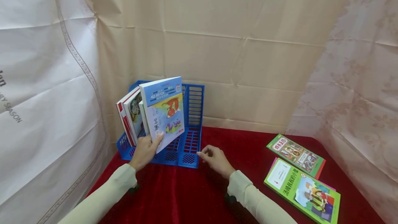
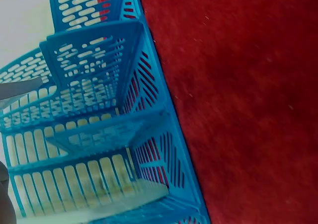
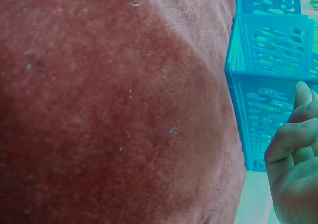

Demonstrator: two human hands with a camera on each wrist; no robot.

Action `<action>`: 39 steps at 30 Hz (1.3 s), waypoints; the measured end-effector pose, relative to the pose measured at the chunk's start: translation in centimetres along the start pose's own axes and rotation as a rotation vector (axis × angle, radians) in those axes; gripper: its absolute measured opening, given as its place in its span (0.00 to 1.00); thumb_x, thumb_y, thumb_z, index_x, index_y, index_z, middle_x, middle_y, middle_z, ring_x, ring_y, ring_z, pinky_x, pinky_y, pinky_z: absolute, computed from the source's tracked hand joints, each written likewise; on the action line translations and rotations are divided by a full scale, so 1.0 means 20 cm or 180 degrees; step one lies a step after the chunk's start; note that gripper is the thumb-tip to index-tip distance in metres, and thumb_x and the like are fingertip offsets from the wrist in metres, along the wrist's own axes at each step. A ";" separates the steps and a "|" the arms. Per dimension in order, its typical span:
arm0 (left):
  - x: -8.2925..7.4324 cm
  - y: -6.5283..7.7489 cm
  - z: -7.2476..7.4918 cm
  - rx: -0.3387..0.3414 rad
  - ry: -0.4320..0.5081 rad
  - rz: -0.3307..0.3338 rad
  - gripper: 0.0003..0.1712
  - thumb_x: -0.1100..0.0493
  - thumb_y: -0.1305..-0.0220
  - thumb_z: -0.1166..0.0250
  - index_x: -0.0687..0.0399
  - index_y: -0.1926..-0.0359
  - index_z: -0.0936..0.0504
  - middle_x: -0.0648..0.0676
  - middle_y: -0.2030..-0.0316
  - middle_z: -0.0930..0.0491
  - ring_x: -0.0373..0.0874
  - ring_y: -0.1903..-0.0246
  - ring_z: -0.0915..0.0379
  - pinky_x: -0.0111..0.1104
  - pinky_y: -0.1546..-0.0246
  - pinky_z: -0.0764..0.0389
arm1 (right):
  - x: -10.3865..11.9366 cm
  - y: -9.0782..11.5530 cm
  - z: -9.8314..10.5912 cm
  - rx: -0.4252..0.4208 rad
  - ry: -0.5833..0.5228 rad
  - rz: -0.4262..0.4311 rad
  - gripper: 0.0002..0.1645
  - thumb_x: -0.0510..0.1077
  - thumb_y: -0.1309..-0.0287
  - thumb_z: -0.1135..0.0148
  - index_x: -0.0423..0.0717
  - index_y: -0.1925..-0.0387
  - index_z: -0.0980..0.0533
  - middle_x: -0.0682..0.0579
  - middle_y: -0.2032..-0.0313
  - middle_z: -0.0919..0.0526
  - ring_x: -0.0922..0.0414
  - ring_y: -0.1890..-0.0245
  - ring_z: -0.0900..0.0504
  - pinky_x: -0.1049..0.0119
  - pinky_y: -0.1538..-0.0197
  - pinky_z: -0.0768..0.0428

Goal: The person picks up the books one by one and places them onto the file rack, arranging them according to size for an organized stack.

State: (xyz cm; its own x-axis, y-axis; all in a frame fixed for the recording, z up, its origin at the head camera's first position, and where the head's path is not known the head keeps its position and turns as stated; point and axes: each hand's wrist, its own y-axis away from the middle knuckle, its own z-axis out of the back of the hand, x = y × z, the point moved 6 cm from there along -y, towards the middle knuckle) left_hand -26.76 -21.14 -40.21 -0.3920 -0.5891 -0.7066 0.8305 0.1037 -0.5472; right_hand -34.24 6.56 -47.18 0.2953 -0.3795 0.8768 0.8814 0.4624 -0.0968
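Pinching light-blue, rectangular paper book (image 1: 169, 111) low with left hand (image 1: 145, 150), over slotted blue plastic rack (image 1: 186, 113), with right hand (image 1: 216, 161) at rack's right edge, hold unclear; judged light, slightly bendy, slick, best gripped low across covers.

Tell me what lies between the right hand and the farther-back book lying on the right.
In the head view, only bare red cloth shows between the right hand and the farther-back book.
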 end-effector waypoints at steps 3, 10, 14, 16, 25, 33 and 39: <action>0.03 0.01 0.03 -0.0033 -0.0009 0.0109 0.28 0.44 0.22 0.43 0.66 0.45 0.16 0.64 0.56 0.13 0.47 0.67 0.15 0.35 0.76 0.20 | 0.00 0.00 0.00 -0.0003 -0.0015 0.0015 0.19 0.62 0.33 0.34 0.51 0.62 0.20 0.50 0.70 0.16 0.53 0.72 0.22 0.61 0.70 0.23; 0.05 0.02 0.10 -0.0242 -0.0090 0.0143 0.28 0.45 0.22 0.42 0.67 0.46 0.16 0.65 0.58 0.13 0.49 0.69 0.16 0.34 0.77 0.21 | -0.01 0.01 0.00 -0.0001 -0.0018 0.0016 0.18 0.61 0.33 0.34 0.51 0.61 0.21 0.48 0.70 0.16 0.55 0.75 0.24 0.62 0.71 0.24; 0.06 0.02 0.13 -0.0347 -0.0131 0.0074 0.27 0.47 0.22 0.42 0.68 0.45 0.17 0.66 0.56 0.13 0.51 0.67 0.14 0.34 0.76 0.20 | -0.01 0.01 0.00 0.0014 -0.0043 0.0003 0.18 0.61 0.32 0.35 0.51 0.61 0.21 0.49 0.70 0.16 0.55 0.76 0.25 0.62 0.72 0.24; 0.07 0.02 0.15 -0.0393 -0.0154 0.0060 0.27 0.47 0.22 0.42 0.69 0.46 0.17 0.66 0.56 0.13 0.52 0.68 0.14 0.34 0.76 0.20 | -0.01 0.01 0.00 0.0018 -0.0063 0.0007 0.18 0.61 0.32 0.35 0.51 0.61 0.21 0.49 0.70 0.16 0.54 0.77 0.25 0.62 0.72 0.24; 0.11 0.03 0.22 -0.0601 -0.0291 0.0107 0.28 0.47 0.23 0.41 0.74 0.51 0.16 0.69 0.60 0.14 0.53 0.70 0.16 0.33 0.81 0.24 | -0.03 0.00 0.00 0.0034 -0.0087 0.0005 0.19 0.62 0.33 0.35 0.51 0.60 0.21 0.51 0.70 0.16 0.54 0.77 0.24 0.61 0.73 0.24; 0.16 0.03 0.25 -0.0688 -0.0460 0.0012 0.26 0.50 0.23 0.41 0.73 0.50 0.16 0.70 0.57 0.14 0.56 0.68 0.15 0.33 0.80 0.23 | -0.04 0.01 -0.01 0.0048 -0.0134 -0.0036 0.19 0.62 0.33 0.35 0.51 0.60 0.21 0.50 0.69 0.16 0.52 0.76 0.24 0.62 0.73 0.24; 0.18 0.04 0.26 -0.0948 -0.0717 -0.0177 0.21 0.55 0.25 0.38 0.75 0.55 0.14 0.70 0.63 0.14 0.60 0.72 0.15 0.43 0.80 0.22 | -0.04 0.01 -0.01 0.0053 -0.0142 -0.0053 0.20 0.63 0.33 0.35 0.51 0.59 0.21 0.50 0.70 0.16 0.54 0.78 0.25 0.61 0.72 0.23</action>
State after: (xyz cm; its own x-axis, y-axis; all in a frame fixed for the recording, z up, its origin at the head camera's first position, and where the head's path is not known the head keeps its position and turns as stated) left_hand -25.37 -27.32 -40.82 -0.3090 -0.7584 -0.5739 0.6459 0.2756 -0.7120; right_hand -34.32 6.80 -47.93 0.2635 -0.3513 0.8984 0.8797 0.4696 -0.0743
